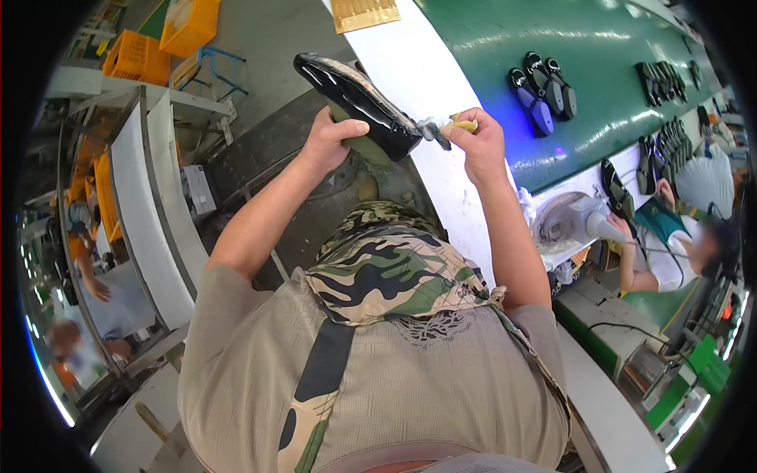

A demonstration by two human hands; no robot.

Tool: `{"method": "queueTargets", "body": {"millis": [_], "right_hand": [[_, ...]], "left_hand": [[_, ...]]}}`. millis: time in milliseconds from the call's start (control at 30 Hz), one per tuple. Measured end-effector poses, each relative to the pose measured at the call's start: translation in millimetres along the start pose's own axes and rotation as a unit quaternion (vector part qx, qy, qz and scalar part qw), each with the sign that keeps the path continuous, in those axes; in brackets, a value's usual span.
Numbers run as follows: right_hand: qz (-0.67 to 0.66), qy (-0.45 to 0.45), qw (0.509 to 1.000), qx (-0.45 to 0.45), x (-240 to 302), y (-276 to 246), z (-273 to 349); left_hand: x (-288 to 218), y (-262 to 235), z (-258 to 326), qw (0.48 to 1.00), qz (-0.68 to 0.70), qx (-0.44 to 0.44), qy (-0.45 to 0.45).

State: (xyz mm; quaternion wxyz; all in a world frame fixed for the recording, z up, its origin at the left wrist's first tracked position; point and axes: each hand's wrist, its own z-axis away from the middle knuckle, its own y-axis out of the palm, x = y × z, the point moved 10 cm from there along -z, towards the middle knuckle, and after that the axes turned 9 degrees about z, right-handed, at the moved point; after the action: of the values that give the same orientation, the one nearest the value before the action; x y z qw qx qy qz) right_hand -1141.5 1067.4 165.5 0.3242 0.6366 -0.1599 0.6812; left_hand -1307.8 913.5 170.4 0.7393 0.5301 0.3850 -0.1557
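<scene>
**Shoe held above conveyor's edge**

Camouflage apron (pixel 386 268) fills the foreground. Beyond it, the left hand (pixel 331 142) has its fingers wrapped around a glossy black shoe (pixel 355 98), held in the air just off the white edge of the green conveyor (pixel 599 87). The right hand (pixel 481 142) pinches a yellow-handled brush (pixel 445 128) against the shoe's end.

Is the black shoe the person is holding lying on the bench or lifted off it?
Lifted. The left hand holds the black shoe in the air, while the right hand grips a small yellowish tool at its end.
</scene>
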Motion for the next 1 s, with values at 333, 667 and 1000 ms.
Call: {"method": "queueTargets", "body": {"millis": [333, 667, 1000], "right_hand": [[-0.032, 0.072, 0.997, 0.003, -14, 105, -42], [-0.023, 0.094, 0.987, 0.126, -7, 202, -82], [-0.047, 0.184, 0.979, 0.069, -81, 91, -66]], "left_hand": [[-61, -49, 48, 0.948, -0.205, -0.146, 0.194], [-102, -89, 116, 0.888, -0.277, -0.258, 0.261], [-303, -198, 370, 0.769, -0.25, -0.572, 0.136]]}}
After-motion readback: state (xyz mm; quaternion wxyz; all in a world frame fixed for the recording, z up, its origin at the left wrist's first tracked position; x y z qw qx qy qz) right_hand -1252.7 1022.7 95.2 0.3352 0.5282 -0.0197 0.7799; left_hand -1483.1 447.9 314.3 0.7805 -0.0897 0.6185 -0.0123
